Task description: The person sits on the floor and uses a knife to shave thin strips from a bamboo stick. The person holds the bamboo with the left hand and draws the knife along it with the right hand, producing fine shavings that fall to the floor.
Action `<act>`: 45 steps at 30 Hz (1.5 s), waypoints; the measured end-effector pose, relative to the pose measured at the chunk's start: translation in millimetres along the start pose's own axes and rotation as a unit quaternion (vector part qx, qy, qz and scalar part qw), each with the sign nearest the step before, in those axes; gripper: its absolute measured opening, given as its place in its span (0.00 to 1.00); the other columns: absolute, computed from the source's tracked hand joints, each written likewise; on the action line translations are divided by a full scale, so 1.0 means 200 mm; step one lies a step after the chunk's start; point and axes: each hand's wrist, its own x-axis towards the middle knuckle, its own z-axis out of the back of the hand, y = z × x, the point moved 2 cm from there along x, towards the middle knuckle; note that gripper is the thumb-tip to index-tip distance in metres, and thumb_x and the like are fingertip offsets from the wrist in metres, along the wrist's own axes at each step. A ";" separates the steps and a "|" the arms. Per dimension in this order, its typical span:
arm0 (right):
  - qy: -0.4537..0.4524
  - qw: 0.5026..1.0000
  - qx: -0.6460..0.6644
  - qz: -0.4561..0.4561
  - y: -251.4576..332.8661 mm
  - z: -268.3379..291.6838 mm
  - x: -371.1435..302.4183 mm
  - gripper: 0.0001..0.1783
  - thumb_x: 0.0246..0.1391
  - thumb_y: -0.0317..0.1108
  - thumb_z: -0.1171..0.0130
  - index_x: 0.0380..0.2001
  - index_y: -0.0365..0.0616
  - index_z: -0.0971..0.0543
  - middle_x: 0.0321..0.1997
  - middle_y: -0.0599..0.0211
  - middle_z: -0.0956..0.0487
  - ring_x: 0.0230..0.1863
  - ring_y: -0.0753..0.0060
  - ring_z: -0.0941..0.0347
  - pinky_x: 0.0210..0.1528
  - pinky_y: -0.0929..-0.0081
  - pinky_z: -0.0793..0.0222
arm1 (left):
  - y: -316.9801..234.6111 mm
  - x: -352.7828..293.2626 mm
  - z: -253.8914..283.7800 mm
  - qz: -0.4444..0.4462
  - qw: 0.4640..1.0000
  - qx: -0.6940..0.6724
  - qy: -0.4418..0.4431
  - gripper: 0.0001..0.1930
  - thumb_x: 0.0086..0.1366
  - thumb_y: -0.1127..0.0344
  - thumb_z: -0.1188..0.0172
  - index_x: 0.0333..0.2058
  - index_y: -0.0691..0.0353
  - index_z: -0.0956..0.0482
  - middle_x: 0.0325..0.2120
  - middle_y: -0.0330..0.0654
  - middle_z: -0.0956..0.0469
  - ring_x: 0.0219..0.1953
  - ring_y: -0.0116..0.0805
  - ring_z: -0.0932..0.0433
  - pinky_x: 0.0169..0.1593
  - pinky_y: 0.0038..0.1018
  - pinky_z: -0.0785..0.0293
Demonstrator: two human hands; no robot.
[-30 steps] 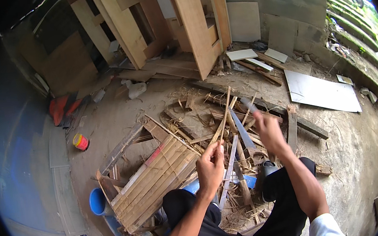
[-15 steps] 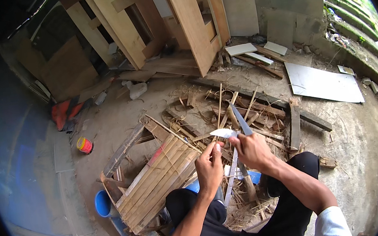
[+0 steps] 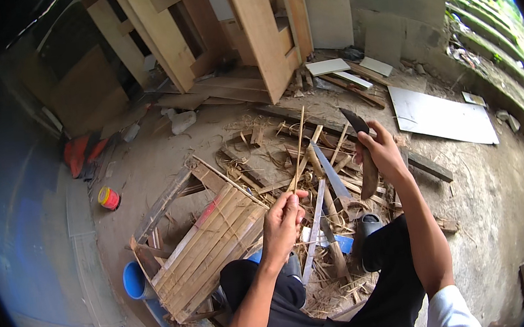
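Note:
My left hand is closed around thin bamboo strips that rise upward and away from its fingers. To the right, my right hand grips a knife, its dark pointed end up and a brown length showing below the fingers. The knife is apart from the strips. Between my knees lie a grey tapered blade, a long pale flat strip and a tool with a wooden handle, all among shavings.
A slatted wooden piece lies left of my knees, beside a blue bucket. A red and yellow tub stands farther left. Scrap wood is heaped ahead. A white board lies at right; wooden panels stand behind.
My right hand has moved up and right, carrying the knife away from the strips and turning it upright. My left hand has shifted slightly down and left, still holding the strips.

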 end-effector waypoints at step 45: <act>0.398 0.867 0.207 -0.217 0.08 -0.35 -0.37 0.19 0.68 0.42 0.58 0.56 0.48 0.31 0.20 0.78 0.35 0.14 0.88 0.47 0.15 0.87 0.50 | 0.02 0.00 0.01 -0.040 0.985 0.168 0.020 0.14 0.72 0.64 0.55 0.37 0.69 0.26 0.22 0.35 0.26 0.25 0.20 0.30 0.29 0.21 0.33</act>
